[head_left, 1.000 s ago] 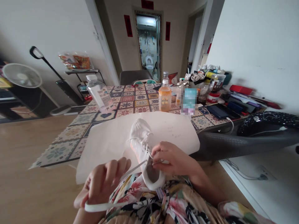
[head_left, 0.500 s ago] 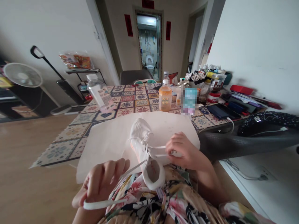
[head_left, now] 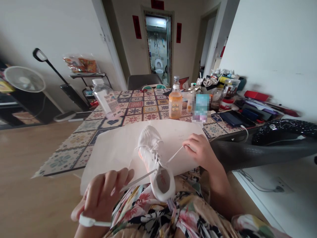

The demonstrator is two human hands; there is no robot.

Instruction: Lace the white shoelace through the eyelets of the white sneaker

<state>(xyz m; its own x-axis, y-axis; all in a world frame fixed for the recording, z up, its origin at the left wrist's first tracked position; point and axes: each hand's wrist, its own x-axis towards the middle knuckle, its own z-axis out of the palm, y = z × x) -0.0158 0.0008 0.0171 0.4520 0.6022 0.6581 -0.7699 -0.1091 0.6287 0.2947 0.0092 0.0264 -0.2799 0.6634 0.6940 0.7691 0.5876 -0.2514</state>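
A white sneaker (head_left: 150, 143) lies with its toe pointing away from me and its opening toward my lap. My left hand (head_left: 105, 190) is closed on a white shoelace (head_left: 142, 178), which runs taut to the shoe's left side. Below that hand, a white strip (head_left: 95, 223) crosses by the wrist; I cannot tell whether it is lace. On the other side, my right hand (head_left: 198, 150) pinches a second lace (head_left: 176, 154), stretched up and right from the eyelets. Several lace ends lie loose over the front of the shoe.
A large white sheet (head_left: 111, 142) lies under the shoe on the patterned tablecloth (head_left: 74, 140). Behind stand a clear bottle (head_left: 107, 100) and an orange drink bottle (head_left: 175, 104). A phone (head_left: 236, 118) and a cable are at the right, near a dark seat (head_left: 230, 153).
My right hand has moved up and right, drawing its lace tight where two slack strands showed before. My left hand has shifted slightly left, and the white strip below it now sits farther left.
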